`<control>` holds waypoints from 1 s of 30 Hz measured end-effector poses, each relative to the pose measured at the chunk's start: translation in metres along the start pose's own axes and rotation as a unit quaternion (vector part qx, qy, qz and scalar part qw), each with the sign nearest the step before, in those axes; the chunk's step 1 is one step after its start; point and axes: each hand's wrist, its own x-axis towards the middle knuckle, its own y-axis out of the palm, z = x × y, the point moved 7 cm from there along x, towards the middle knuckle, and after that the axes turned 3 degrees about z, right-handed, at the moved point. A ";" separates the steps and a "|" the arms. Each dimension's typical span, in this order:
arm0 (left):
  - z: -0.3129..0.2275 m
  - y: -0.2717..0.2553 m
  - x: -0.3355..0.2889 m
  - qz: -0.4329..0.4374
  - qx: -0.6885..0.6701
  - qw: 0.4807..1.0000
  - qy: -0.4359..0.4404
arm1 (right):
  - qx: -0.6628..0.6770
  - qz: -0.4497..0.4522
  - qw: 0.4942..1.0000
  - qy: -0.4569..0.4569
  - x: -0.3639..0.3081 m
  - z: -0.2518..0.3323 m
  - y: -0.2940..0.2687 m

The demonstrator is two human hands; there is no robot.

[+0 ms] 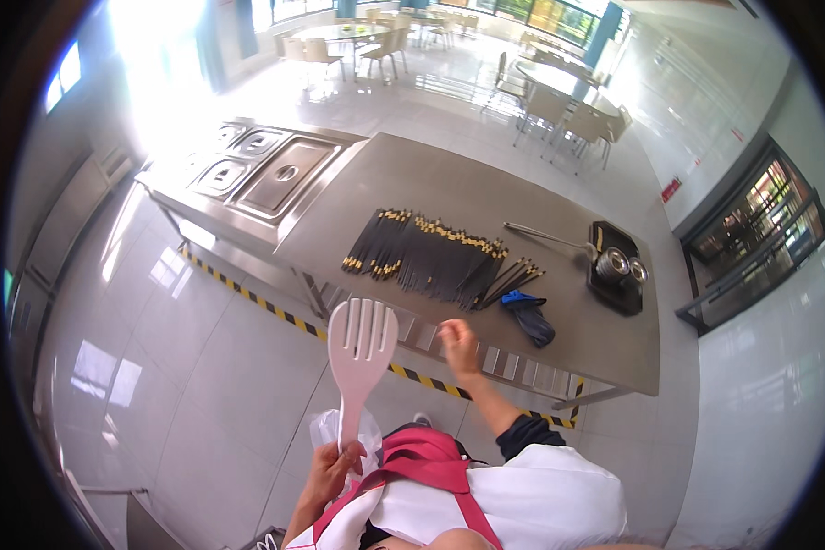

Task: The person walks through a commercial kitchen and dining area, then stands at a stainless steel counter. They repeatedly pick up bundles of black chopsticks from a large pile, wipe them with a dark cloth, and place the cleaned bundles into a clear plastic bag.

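My left hand (332, 472) is closed around the handle of a white slotted turner (362, 353), held upright with its slotted head at the top. A clear plastic bag (368, 435) hangs behind the handle by the same hand. My right hand (459, 346) is in front of the steel table's near edge, fingers curled in; whether anything is inside them is hidden. Just beyond it lie rows of black chopsticks (431, 257) with gold-coloured ends, and a few loose ones fan out at their right. Beside these rests a dark bundle (530, 319) with a bright blue end.
On the steel table (412, 170), a long-handled metal ladle (550, 237) lies near a black tray (625, 298) with small metal containers (612, 265). Lidded steel food pans (286, 172) adjoin on the left. Yellow-black tape (247, 295) marks the floor; dining tables and chairs (548, 103) stand beyond.
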 end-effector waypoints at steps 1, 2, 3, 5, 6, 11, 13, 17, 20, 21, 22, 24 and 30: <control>-0.006 0.000 0.014 0.027 0.023 0.999 0.002 | -0.088 -0.058 0.994 -0.007 0.025 -0.030 -0.040; -0.012 0.002 0.028 0.050 0.042 0.998 0.003 | -0.237 -0.121 0.963 -0.030 0.041 -0.046 -0.079; -0.019 0.007 0.042 0.072 0.057 0.996 0.004 | -0.309 -0.141 0.940 -0.036 0.055 -0.066 -0.113; -0.023 0.012 0.067 0.084 0.044 0.995 -0.020 | -0.419 -0.149 0.895 -0.041 0.074 -0.094 -0.147; -0.032 0.018 0.082 0.098 0.066 0.993 -0.011 | -0.448 -0.132 0.884 -0.029 0.085 -0.103 -0.158; -0.056 0.042 0.141 0.113 0.049 0.992 -0.030 | -0.585 0.143 0.793 0.093 0.127 -0.156 -0.192; -0.071 0.047 0.156 0.107 0.048 0.993 -0.031 | -0.587 0.174 0.784 0.103 0.139 -0.146 -0.212; -0.073 0.048 0.183 0.077 0.041 0.996 -0.022 | -0.125 0.274 0.920 0.250 0.149 -0.122 -0.220; -0.073 0.046 0.195 0.039 0.010 0.999 -0.001 | 0.301 0.232 0.891 0.247 0.139 -0.016 -0.201; -0.076 0.044 0.197 0.030 0.016 0.999 -0.004 | 0.366 0.223 0.876 0.219 0.139 0.006 -0.196; -0.076 0.039 0.197 0.012 0.019 1.000 -0.008 | 0.429 0.221 0.854 0.192 0.142 0.022 -0.180; -0.079 0.027 0.193 -0.020 0.021 1.000 -0.004 | 0.504 0.254 0.812 0.149 0.138 0.053 -0.131; -0.084 -0.019 0.176 -0.102 -0.004 0.995 0.010 | 0.716 0.438 0.520 0.160 0.136 0.161 0.037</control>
